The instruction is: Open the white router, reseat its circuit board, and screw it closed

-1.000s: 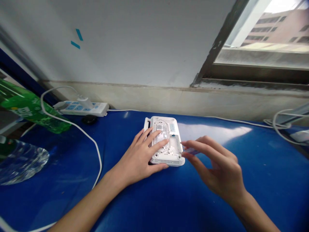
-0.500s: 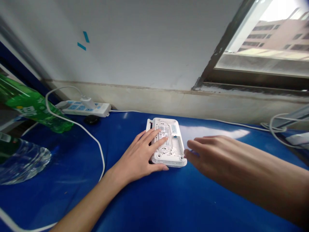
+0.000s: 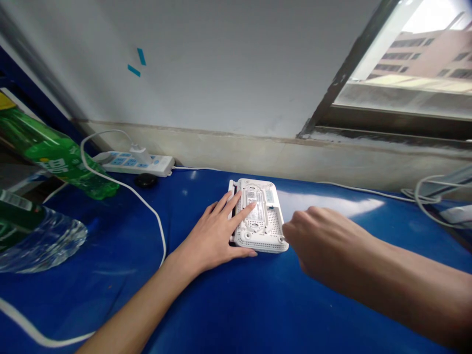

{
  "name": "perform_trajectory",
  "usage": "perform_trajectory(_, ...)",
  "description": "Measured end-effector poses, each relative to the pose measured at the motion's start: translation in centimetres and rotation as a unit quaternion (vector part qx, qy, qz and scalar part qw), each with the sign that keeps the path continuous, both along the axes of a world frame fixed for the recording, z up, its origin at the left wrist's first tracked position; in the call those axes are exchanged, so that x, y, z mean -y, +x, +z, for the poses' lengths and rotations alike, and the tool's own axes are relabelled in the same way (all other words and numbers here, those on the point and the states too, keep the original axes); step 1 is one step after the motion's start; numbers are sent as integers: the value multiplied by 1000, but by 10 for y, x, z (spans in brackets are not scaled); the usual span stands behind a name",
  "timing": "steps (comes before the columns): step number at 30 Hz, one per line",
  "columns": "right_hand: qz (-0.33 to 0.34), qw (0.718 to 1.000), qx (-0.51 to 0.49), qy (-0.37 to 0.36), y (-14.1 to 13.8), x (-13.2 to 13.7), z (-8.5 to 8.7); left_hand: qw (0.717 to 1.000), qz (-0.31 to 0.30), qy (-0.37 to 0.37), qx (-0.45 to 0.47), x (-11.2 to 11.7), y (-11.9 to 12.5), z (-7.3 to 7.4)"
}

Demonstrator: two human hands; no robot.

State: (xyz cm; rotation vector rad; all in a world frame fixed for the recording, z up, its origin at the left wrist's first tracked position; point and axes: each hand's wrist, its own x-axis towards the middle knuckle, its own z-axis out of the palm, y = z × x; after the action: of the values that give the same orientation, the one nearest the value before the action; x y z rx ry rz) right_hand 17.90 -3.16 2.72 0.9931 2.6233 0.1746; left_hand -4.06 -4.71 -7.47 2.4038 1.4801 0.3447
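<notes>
**— What's at the left end, starting from the edge nearest you?**

— You've got one clear water bottle [image 3: 44, 241] lying on its side at the left edge of the blue table [image 3: 228, 309], and one green plastic bottle [image 3: 62, 157] tilted just behind it.

**— Moving right, along the far edge?**

— There's one white power strip [image 3: 136, 164] with one plug [image 3: 138, 155] in it and one small black round object [image 3: 145, 180] just beside it. One white cable [image 3: 143, 206] loops down past your left arm. Above them, two blue tape strips [image 3: 137, 64] mark the wall.

**— And at my hands?**

— One white router [image 3: 265, 231] lies underside up, midway along the table, just in from the far edge. Your left hand [image 3: 214, 236] rests on it, fingers spread apart, gripping nothing. Your right hand [image 3: 317, 241] sits at its near right corner, fingers curled out of sight, so I can't tell their grip.

**— Further right?**

— One coil of white cable [image 3: 424, 194] sits at the far right corner, below one window [image 3: 401, 64].
</notes>
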Motion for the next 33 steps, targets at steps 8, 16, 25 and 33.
perform_trajectory(8,122,987,104,-13,4,-15,10,1000,-4,-9,-11,-1,-1,0)
perform_trajectory(16,171,985,18,4,-3,-6,3,1000,-1,-13,-11,-1,-1,1)
perform_trajectory(25,-7,999,26,-30,-14,0,5,1000,6,0,-12,-1,0,0)
perform_trajectory(33,-44,996,47,-63,-19,-10,16,1000,-3,-16,0,-5,-1,-1)
